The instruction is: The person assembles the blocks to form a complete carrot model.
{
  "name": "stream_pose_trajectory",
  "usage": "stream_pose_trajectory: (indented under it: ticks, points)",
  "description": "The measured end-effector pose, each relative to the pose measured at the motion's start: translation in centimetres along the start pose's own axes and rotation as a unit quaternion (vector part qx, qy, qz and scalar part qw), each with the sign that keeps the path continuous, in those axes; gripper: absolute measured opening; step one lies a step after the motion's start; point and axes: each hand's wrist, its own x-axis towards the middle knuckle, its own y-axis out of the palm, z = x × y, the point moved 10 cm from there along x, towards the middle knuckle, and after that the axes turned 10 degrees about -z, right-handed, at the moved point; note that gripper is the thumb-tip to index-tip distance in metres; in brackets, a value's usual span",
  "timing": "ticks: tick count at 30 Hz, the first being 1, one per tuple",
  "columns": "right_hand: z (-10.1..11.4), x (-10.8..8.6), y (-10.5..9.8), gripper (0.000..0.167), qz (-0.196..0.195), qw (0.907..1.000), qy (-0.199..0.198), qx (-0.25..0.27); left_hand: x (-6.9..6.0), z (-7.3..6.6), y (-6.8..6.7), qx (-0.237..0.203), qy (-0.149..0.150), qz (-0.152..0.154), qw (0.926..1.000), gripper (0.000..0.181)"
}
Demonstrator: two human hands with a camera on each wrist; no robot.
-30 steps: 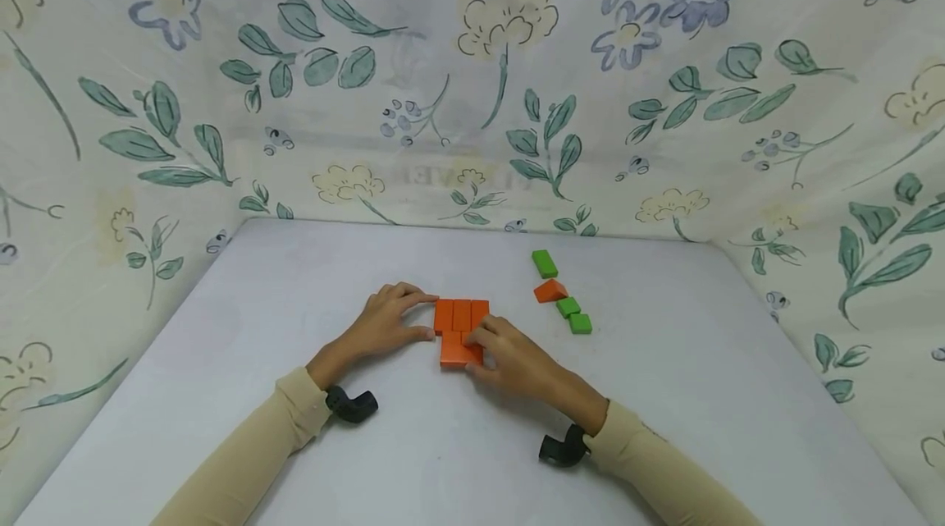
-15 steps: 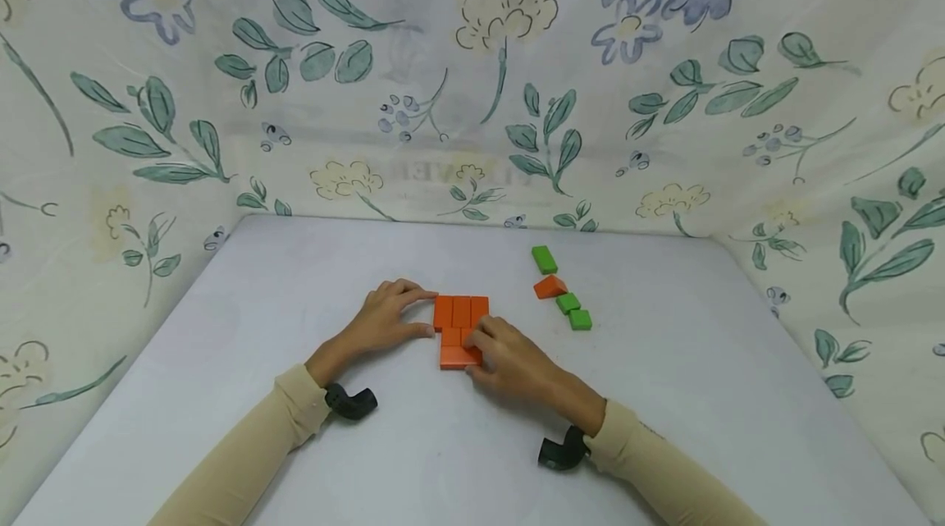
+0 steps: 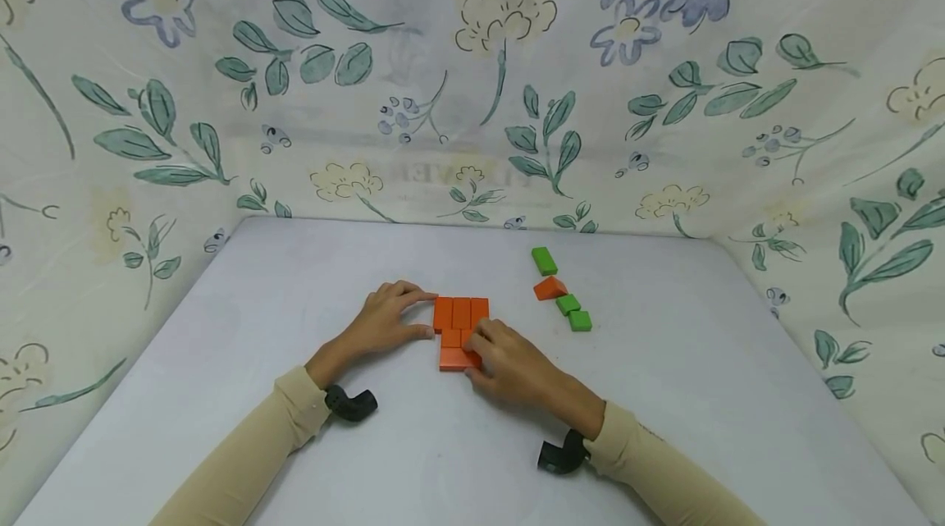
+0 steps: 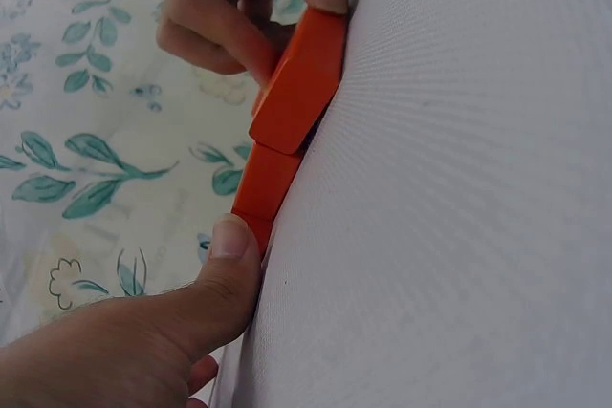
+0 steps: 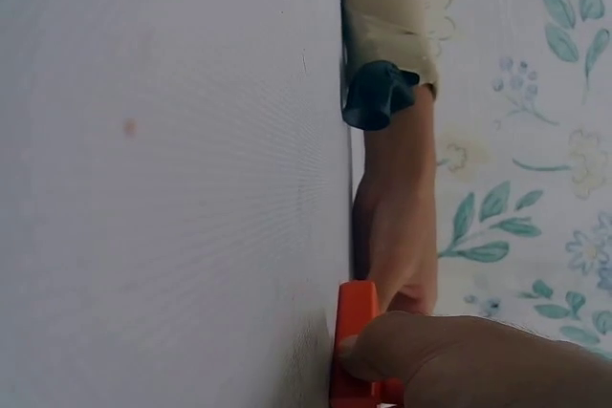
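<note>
Left hand, one; fingers and thumb extended and apart, grasping nothing; index fingertip at the far left corner of the upper row, thumb tip near its lower left corner; in the left wrist view the thumb meets the end of an orange piece.

Right hand, one; fingers curled, pinching the front block at its right end, the thumb against the near side; whether the fingers also clasp the small piece behind cannot be told.

Orange blocks, assembled flat near the middle of the counter, between the two hands; upper row, three oblong pieces set upright side by side, touching; small orange blocks, two, directly below, the right one partly covered by the right fingers; front block, one, laid crosswise nearest the person, its right end hidden by the hand.

Loose pieces, to the right of the assembly and well apart from it: long green block, one, farthest back; orange wedge, one, in front of it; small green blocks, two, near the wedge, running diagonally toward the front right.

Sleeves, beige, two; black curved fittings, one at each wrist; floral cloth, white with green leaves and blue flowers, behind and beside the counter.
</note>
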Motion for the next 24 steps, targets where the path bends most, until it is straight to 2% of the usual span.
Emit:
stream_pose_trajectory:
  ticks: [24]
  points:
    - [0.09,0.03,-0.22,0.022,-0.008,0.9999,0.006,-0.003,-0.02,-0.54,-0.43,0.010,0.009,-0.015,0.9998,0.061]
